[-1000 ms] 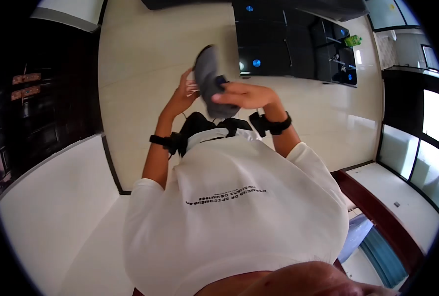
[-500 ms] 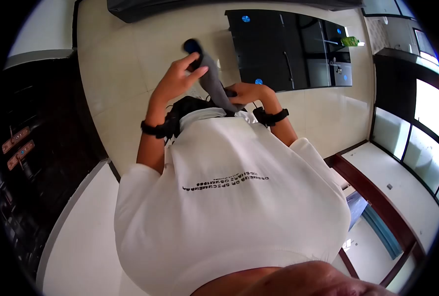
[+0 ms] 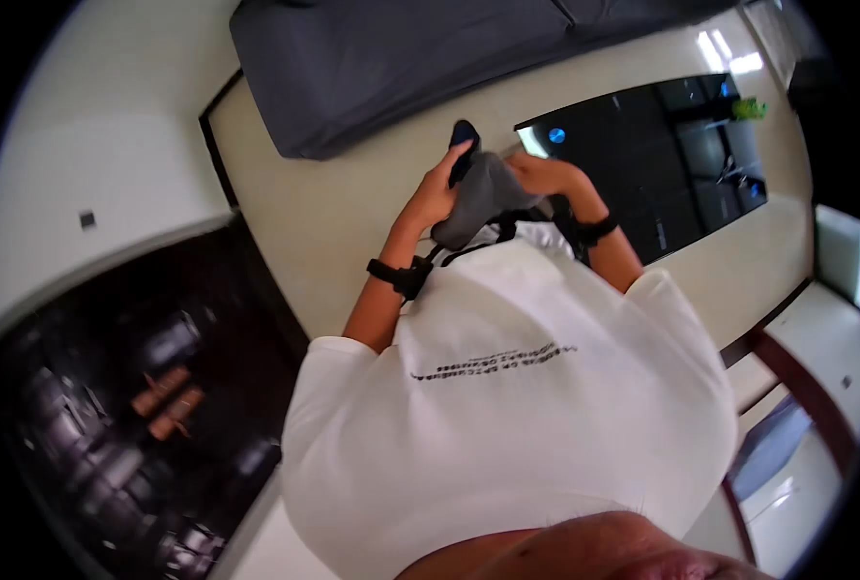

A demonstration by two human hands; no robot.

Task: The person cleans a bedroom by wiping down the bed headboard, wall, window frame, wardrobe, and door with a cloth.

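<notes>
My left hand (image 3: 437, 193) is closed around a dark, rounded, narrow object (image 3: 463, 145) with a blue tint at its top. Its kind is too blurred to make out. Grey cloth (image 3: 483, 198) hangs in folds beside that object, between my two hands and in front of my waist. The fingers of my right hand (image 3: 543, 176) are closed on the cloth's upper right part; the fingertips are partly hidden. Black bands (image 3: 401, 277) with small devices sit on both wrists.
Ahead is a long piece of furniture under a dark grey cover (image 3: 401, 72). A black glossy low table (image 3: 642, 159) stands ahead on the right, with a green item (image 3: 749, 108) at its far end. A dark shiny surface (image 3: 91, 358) fills the lower left.
The view has turned, bringing more of the grey-covered furniture in. The grey cloth, earlier stretched long between the hands, is now bunched and wider, and my hands are closer together.
</notes>
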